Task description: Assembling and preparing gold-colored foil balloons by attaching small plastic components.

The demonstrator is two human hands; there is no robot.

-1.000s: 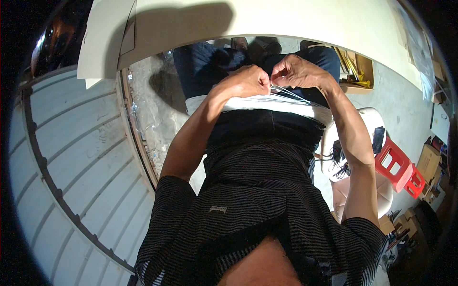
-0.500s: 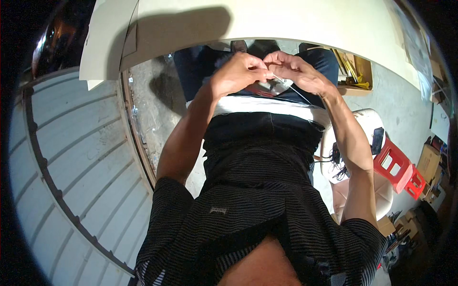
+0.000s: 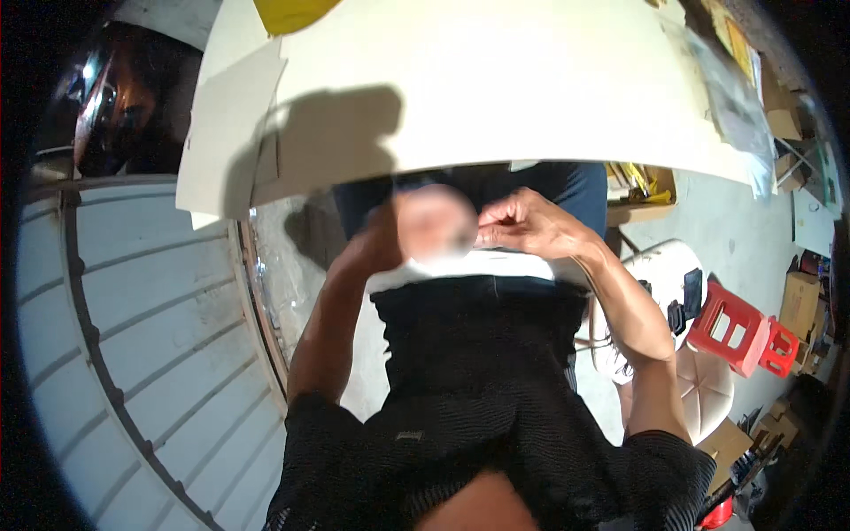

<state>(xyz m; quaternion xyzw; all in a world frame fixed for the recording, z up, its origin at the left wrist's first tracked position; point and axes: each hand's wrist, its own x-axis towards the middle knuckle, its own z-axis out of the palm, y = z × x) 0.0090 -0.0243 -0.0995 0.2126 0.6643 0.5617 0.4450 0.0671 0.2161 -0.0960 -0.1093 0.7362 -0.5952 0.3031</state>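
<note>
The desk is of cream colour, and a curved piece on it is mustard yellow. The shirt is black with fine grey stripes, the trousers dark blue, the lap material white. The stool is red, the cushion beige, the panel pale blue-grey with darker lines.

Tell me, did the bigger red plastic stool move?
No, neither way: the bigger red plastic stool still stands beside the cream quilted seat.

A right hand curls its fingers beside a blurred left hand, forearms angled inward behind those fingers.
</note>
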